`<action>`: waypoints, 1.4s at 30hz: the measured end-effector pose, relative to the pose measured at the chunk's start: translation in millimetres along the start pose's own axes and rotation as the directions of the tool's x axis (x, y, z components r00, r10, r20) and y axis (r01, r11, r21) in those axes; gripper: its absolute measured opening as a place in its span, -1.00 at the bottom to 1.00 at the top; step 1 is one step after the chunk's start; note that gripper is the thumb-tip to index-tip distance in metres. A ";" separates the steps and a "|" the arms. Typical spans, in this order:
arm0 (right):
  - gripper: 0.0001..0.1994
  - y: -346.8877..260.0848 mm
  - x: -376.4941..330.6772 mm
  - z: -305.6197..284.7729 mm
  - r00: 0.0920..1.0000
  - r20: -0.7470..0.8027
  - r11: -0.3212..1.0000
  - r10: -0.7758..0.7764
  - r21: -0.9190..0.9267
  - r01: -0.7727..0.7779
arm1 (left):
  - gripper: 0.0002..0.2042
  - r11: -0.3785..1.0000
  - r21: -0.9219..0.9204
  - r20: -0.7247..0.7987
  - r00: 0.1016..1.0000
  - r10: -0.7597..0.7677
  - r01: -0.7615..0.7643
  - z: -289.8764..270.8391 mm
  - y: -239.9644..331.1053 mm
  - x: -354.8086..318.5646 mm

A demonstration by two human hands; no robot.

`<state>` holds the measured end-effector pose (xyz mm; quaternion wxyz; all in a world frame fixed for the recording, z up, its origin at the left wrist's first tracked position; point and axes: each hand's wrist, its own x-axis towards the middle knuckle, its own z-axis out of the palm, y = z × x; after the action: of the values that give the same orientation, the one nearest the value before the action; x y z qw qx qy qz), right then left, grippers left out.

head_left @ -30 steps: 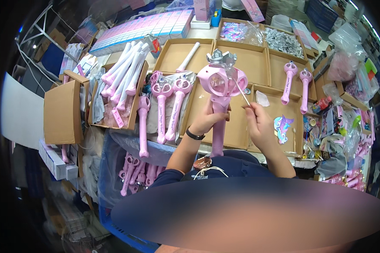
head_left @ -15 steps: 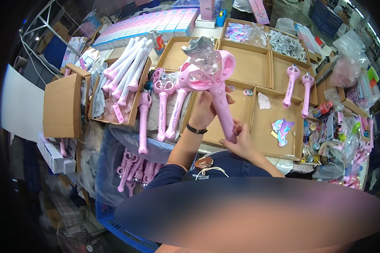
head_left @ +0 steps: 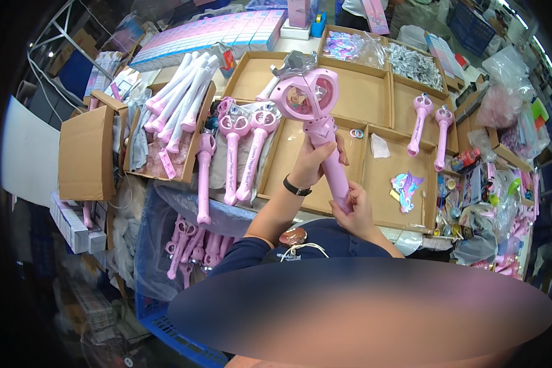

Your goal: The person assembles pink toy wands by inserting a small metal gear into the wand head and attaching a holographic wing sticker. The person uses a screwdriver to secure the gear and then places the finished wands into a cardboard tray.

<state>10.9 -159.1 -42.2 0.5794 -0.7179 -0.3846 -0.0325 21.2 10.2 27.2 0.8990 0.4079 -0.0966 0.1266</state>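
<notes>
I am holding a pink wand point(head_left: 320, 127) above the cardboard tray point(head_left: 383, 175), its grey-crowned head tilting away from me. My left grip point(head_left: 318, 161) is wrapping snugly round the handle below that head; my right grip point(head_left: 354, 211) is closing fingers on its lower end. A purple-blue cutout point(head_left: 406, 189) is lying inside the tray; slimmer wands point(head_left: 232, 162) are lying left of it.

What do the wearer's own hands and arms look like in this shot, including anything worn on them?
Both the left hand and the right hand are ungloved. A slim black band circles the left wrist; none shows on the right. The left sleeve is short and dark navy.
</notes>
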 end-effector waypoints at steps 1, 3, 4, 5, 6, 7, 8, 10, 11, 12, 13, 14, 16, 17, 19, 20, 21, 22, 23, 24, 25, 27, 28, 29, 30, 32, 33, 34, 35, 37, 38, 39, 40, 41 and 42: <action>-0.58 0.0 -1.0 -0.4 1.000 0.004 1.000 0.015 0.003 -0.015 | -0.70 1.000 0.009 -0.015 1.000 -0.006 0.007 -0.4 -1.7 -0.9; -0.58 0.3 -2.7 -1.2 1.000 0.010 1.000 0.027 -0.002 -0.027 | -0.73 0.999 0.049 -0.043 0.999 -0.015 0.017 -1.3 -3.7 -2.0; -0.58 0.6 -3.4 -1.4 1.000 0.013 1.000 0.027 -0.010 -0.027 | -0.74 1.000 0.027 -0.043 0.999 -0.007 0.008 -1.6 -4.5 -2.6; -0.58 0.9 -3.9 -1.3 0.999 0.021 0.999 0.035 -0.034 -0.035 | -0.74 1.000 0.013 -0.037 0.999 -0.007 0.007 -1.6 -5.7 -3.3; -0.58 1.4 -4.4 -1.0 1.000 0.011 1.000 0.019 -0.025 -0.018 | -0.75 1.000 -0.004 -0.046 0.999 -0.003 0.003 -1.8 -6.4 -3.8; -0.58 2.1 -4.9 -0.7 1.000 0.007 0.999 0.012 -0.032 -0.011 | -0.72 1.000 0.017 -0.018 1.000 -0.004 0.004 -2.2 -6.7 -3.9; -0.58 2.8 -5.3 -0.2 1.000 0.003 0.999 0.005 -0.040 -0.005 | -0.68 0.999 0.034 -0.006 1.000 -0.001 0.002 -2.9 -6.3 -3.6; -0.58 4.5 -6.7 -0.1 1.000 0.010 0.999 -0.009 -0.043 0.009 | -0.56 1.000 -0.018 -0.023 1.000 0.012 -0.012 -5.3 -3.4 -1.6; -0.58 5.5 -7.4 -0.4 1.000 -0.005 0.998 -0.014 -0.054 0.014 | -0.47 0.996 -0.086 -0.054 0.998 0.022 -0.026 -7.6 -0.3 1.4; -0.58 6.3 -8.1 -0.6 0.999 0.021 0.999 -0.034 -0.017 0.034 | -0.38 0.991 -0.130 -0.072 0.997 0.022 -0.031 -9.9 3.3 4.8; -0.58 7.1 -8.5 -0.6 0.999 0.025 0.999 -0.048 0.011 0.048 | -0.14 0.985 0.008 -0.039 0.984 0.174 -0.174 -14.2 9.6 7.5; -0.57 7.7 -8.9 -1.0 0.995 0.027 0.995 -0.097 0.030 0.096 | -0.13 0.981 -0.008 -0.026 0.980 0.195 -0.195 -15.7 11.7 10.0; -0.57 8.9 -9.2 -1.4 0.998 0.025 0.998 -0.062 0.024 0.061 | -0.13 0.976 -0.049 -0.031 0.977 0.210 -0.212 -16.2 10.8 11.6; -0.57 9.1 -8.9 -1.5 0.999 0.023 0.999 -0.043 0.002 0.043 | -0.15 0.977 -0.071 -0.045 0.979 0.200 -0.203 -15.1 8.1 11.1; -0.57 8.7 -8.8 -1.4 0.998 0.008 0.998 -0.059 0.017 0.059 | -0.21 0.986 -0.047 -0.024 0.987 0.161 -0.162 -13.2 1.0 5.8; -0.57 8.3 -8.7 -1.2 0.998 -0.001 0.998 -0.059 0.001 0.059 | -0.24 0.992 0.002 0.010 0.992 0.129 -0.129 -12.7 -2.5 2.2; -0.57 7.7 -8.7 -1.0 0.999 0.005 0.998 -0.054 0.013 0.054 | -0.28 0.994 0.050 0.041 0.995 0.095 -0.097 -12.8 -5.7 -1.3; -0.57 7.1 -8.7 -0.8 0.999 0.005 0.999 -0.050 0.010 0.050 | -0.48 0.999 -0.002 0.023 0.998 0.054 -0.054 -11.8 -10.0 -4.9; -0.57 6.6 -8.7 -0.7 0.999 0.005 0.999 -0.044 0.008 0.044 | -0.53 1.000 -0.001 0.033 0.999 0.023 -0.023 -13.2 -11.3 -6.4; -0.57 6.2 -8.9 -0.8 0.999 0.014 0.999 -0.032 0.002 0.032 | -0.58 1.000 0.000 0.043 0.999 -0.008 0.008 -14.5 -12.0 -8.0; -0.57 6.1 -9.0 -1.1 1.000 0.023 1.000 -0.021 -0.004 0.021 | -0.63 0.999 -0.002 0.064 0.997 -0.033 0.033 -15.7 -12.4 -8.9; -0.57 6.7 -9.7 -1.9 0.999 0.028 1.000 -0.020 -0.009 0.020 | -0.68 0.999 -0.001 0.029 0.999 -0.043 0.043 -16.1 -13.3 -9.9; -0.56 7.4 -10.3 -2.1 0.999 0.025 1.000 -0.029 -0.009 0.030 | -0.70 0.999 -0.001 0.012 0.999 -0.051 0.051 -15.8 -13.5 -10.0; -0.56 8.4 -11.1 -2.2 0.999 0.039 0.999 -0.018 -0.032 0.020 | -0.68 1.000 0.002 0.024 0.999 -0.027 0.027 -14.9 -13.7 -10.1; -0.56 9.7 -11.8 -2.7 0.999 0.029 0.999 -0.043 -0.028 0.043 | -0.66 1.000 0.007 0.031 0.999 -0.008 0.008 -13.9 -13.5 -9.8; -0.54 11.5 -14.1 -2.6 0.999 0.029 0.996 -0.020 -0.084 0.022 | -0.58 0.999 0.006 -0.003 0.999 0.052 -0.052 -12.3 -11.2 -8.8; -0.56 12.0 -14.8 -2.4 0.997 0.075 1.000 0.003 0.015 -0.004 | -0.51 0.996 0.002 -0.045 0.995 0.093 -0.093 -12.9 -7.8 -7.4; -0.58 12.3 -14.9 -2.9 0.992 0.113 0.993 0.052 0.096 -0.062 | -0.45 0.991 -0.001 -0.087 0.987 0.133 -0.134 -13.9 -3.9 -5.9; -0.59 11.9 -14.2 -4.1 0.983 0.155 0.977 0.099 0.174 -0.126 | -0.25 0.955 -0.043 -0.109 0.951 0.289 -0.295 -15.7 0.5 -1.9; -0.69 10.0 -8.8 -8.9 0.992 0.123 0.983 0.002 0.179 -0.024 | -0.21 0.946 -0.069 -0.146 0.941 0.305 -0.317 -24.6 15.0 5.6; -0.74 7.9 -3.7 -12.0 0.990 0.139 0.990 -0.007 0.141 -0.013 | -0.23 0.955 -0.055 -0.139 0.950 0.281 -0.290 -29.7 22.9 8.5; -0.79 4.5 2.0 -16.4 0.982 0.144 0.969 0.124 0.194 -0.151 | -0.26 0.962 -0.046 -0.145 0.955 0.259 -0.268 -34.6 29.7 10.4; -0.84 0.1 8.9 -24.5 0.934 0.185 0.921 0.307 0.190 -0.340 | -0.27 0.977 -0.017 -0.124 0.970 0.209 -0.213 -37.9 33.5 11.2; -0.89 -5.4 16.5 -30.6 0.818 0.213 0.812 0.534 0.139 -0.567 | -0.29 0.981 0.024 -0.097 0.976 0.194 -0.192 -40.5 35.8 11.0; -0.91 -12.2 25.0 -34.6 0.891 0.137 0.896 0.433 0.046 -0.443 | -0.30 0.983 0.065 -0.072 0.982 0.175 -0.170 -42.4 37.1 10.3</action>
<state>35.0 -175.5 -8.8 0.5737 -0.7641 -0.2490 0.1581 22.6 67.4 28.8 0.8753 0.4190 -0.0932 0.2225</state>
